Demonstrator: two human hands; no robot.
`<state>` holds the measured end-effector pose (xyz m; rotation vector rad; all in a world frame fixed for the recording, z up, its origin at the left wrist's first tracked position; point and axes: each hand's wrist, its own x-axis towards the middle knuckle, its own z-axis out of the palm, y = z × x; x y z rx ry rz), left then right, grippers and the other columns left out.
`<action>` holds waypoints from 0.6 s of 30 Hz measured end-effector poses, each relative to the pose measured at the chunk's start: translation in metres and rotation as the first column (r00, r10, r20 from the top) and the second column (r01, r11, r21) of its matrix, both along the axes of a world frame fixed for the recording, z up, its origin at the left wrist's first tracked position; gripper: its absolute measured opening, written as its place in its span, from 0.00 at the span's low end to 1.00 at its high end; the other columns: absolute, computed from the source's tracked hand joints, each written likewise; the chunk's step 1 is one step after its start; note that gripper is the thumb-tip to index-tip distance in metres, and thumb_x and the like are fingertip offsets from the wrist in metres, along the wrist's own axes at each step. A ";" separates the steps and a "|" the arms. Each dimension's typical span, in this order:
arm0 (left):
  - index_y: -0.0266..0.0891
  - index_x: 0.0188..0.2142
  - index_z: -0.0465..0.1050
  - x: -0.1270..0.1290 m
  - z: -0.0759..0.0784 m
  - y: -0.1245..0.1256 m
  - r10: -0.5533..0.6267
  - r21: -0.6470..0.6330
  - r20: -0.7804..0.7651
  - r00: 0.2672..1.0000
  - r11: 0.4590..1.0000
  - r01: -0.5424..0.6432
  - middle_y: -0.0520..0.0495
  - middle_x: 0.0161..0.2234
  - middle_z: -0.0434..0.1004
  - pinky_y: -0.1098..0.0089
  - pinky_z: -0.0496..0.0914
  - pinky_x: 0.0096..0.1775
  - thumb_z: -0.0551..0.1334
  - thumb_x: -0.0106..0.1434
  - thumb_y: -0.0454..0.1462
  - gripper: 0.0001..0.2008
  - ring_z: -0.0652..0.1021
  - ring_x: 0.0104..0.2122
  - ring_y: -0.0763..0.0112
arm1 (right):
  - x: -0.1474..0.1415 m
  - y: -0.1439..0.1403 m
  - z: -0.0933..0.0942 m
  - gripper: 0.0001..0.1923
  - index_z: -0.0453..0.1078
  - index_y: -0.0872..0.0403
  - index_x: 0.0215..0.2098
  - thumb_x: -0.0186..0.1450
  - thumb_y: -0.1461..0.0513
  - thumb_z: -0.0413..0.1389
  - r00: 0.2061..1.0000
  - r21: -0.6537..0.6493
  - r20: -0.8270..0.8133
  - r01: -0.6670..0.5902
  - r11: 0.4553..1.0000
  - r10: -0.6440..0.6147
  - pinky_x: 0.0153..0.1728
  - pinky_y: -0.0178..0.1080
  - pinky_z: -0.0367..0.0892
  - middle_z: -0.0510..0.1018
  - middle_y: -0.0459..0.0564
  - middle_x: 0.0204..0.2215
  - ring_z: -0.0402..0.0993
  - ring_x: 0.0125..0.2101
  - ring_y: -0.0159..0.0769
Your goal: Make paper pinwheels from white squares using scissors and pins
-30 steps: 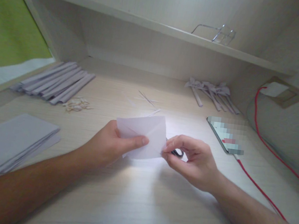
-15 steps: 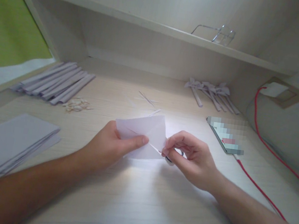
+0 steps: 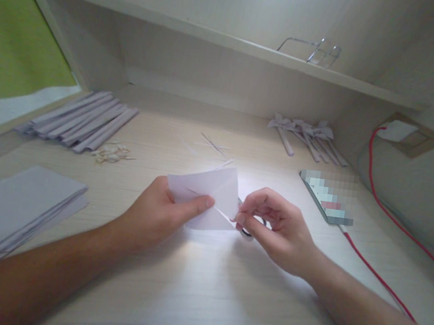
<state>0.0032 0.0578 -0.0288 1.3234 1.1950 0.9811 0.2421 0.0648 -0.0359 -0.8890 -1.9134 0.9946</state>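
Note:
My left hand (image 3: 163, 206) holds a white square of paper (image 3: 221, 187) above the desk, its thumb pressed on the front near the middle. Slits run through the sheet on either side of that thumb, and a narrow flap opens toward the right. My right hand (image 3: 274, 228) is closed in a pinch at the right corner of the sheet, thumb against forefinger. A small brownish tip shows at those fingertips; I cannot make out what it is. Behind the right fingers, partly hidden, are the dark ring handles of scissors (image 3: 247, 235).
Rolled paper sticks (image 3: 87, 119) lie at left beside a heap of small pale sticks (image 3: 112, 153). Folded paper (image 3: 23, 206) sits front left, thin strips (image 3: 213, 143) behind the hands. Paper pinwheels (image 3: 305, 131), a phone (image 3: 324, 198) and its red cable (image 3: 377, 282) are at right.
The paper and my left thumb have shifted very slightly left. A bit more of the paper's right edge and the scissors shows; both hands keep their grip.

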 end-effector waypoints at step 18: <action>0.37 0.35 0.80 -0.010 0.002 0.014 0.140 0.032 0.123 0.982 0.989 -0.145 0.46 0.33 0.83 0.67 0.72 0.34 0.74 0.54 0.45 0.15 0.79 0.32 0.61 | 0.016 0.023 0.027 0.10 0.80 0.52 0.30 0.62 0.54 0.63 0.482 0.034 0.860 0.278 0.960 -0.170 0.26 0.38 0.55 0.82 0.51 0.28 0.73 0.28 0.38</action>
